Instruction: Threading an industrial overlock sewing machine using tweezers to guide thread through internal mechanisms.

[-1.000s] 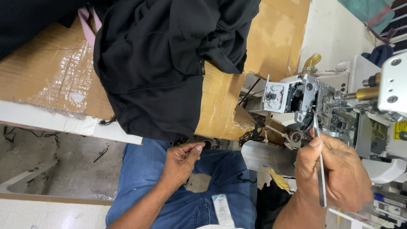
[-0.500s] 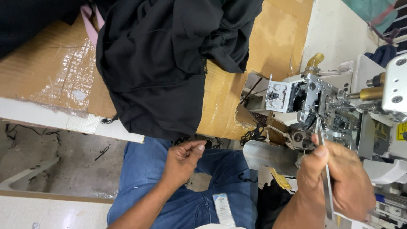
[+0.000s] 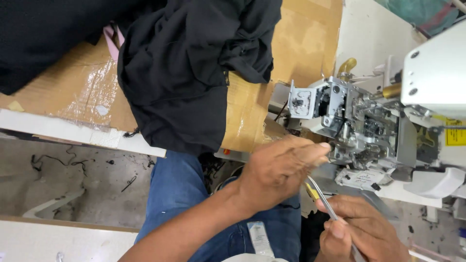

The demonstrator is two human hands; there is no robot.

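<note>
My left hand (image 3: 281,167) reaches across my lap to the open metal front of a white overlock sewing machine (image 3: 359,121). Its fingertips are pinched together against the mechanism, and I cannot see anything between them. My right hand (image 3: 361,230) is low at the bottom edge, shut on slim metal tweezers (image 3: 326,206) whose tips point up toward the left hand. A heap of black fabric (image 3: 184,73) lies on the table to the left of the machine and hangs over its front edge.
The table top (image 3: 301,39) is covered with taped brown cardboard, and its white front edge (image 3: 73,131) runs at the left. My legs in blue jeans (image 3: 179,189) sit below it. Thread scraps litter the grey floor (image 3: 73,179). A pink strip (image 3: 112,41) pokes out from under the fabric.
My left hand has risen from my lap and moved right to the machine's mechanism. My right hand with the tweezers has drawn back down from the machine to the bottom of the view.
</note>
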